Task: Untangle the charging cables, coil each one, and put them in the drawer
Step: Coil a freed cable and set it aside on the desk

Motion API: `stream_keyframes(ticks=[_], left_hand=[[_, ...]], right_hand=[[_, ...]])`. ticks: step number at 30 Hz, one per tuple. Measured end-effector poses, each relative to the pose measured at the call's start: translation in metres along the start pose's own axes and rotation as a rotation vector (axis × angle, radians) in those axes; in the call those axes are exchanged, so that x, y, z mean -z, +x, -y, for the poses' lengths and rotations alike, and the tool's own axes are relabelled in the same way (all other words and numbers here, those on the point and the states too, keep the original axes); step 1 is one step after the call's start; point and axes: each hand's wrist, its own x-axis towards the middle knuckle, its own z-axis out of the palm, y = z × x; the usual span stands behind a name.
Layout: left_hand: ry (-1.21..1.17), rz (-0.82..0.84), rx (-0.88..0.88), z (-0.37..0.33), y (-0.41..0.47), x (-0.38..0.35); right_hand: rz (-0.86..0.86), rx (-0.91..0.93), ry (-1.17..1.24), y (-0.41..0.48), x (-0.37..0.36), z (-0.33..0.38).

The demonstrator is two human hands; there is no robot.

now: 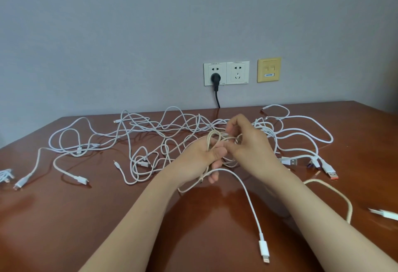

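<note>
Nearest me, at six o'clock, a white cable (251, 202) ends in a flat plug and runs up toward my hands. At the centre, my left hand (200, 155) curls its fingers round a few loops of a beige cable (212, 137). My right hand (249, 142), touching the left at its three o'clock, pinches a strand of the same cable, whose loose tail curves over the brown table (86, 218) at four o'clock.

Beyond, from nine to two o'clock, the other white cables (150, 129) lie spread and crossed, uncoiled. I judge the job barely begun: one cable is being coiled, the rest are tangled, and no drawer is in view.

Farthest, at twelve o'clock, are two wall sockets (226, 73), one holding a black plug (215, 77), and a yellow plate (269, 69). Its blue label and the sockets' print are too small to read.
</note>
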Motion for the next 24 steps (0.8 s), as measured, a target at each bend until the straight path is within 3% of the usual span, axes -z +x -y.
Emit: stream_keyframes(ticks=[4, 9, 14, 20, 24], left_hand=[[-0.021, -0.041, 0.053, 0.0031, 0.0, -0.002], [-0.111, -0.104, 0.08, 0.0059, 0.0011, -0.0013], [-0.034, -0.093, 0.124, 0.0066, 0.002, -0.0025], [-0.439, -0.039, 0.181, 0.0003, 0.001, 0.0012], [-0.413, -0.087, 0.24, 0.0015, 0.0051, 0.0017]], right_hand=[[-0.097, -0.001, 0.044, 0.0041, 0.0053, -0.0026], [-0.051, 0.077, 0.076, 0.0012, 0.0042, 0.0012], [-0.032, 0.12, 0.078, 0.0012, 0.0055, 0.0003], [-0.121, 0.117, 0.091, 0.0014, 0.0088, 0.0021], [-0.094, 0.128, 0.125, 0.0, 0.0083, 0.0056]])
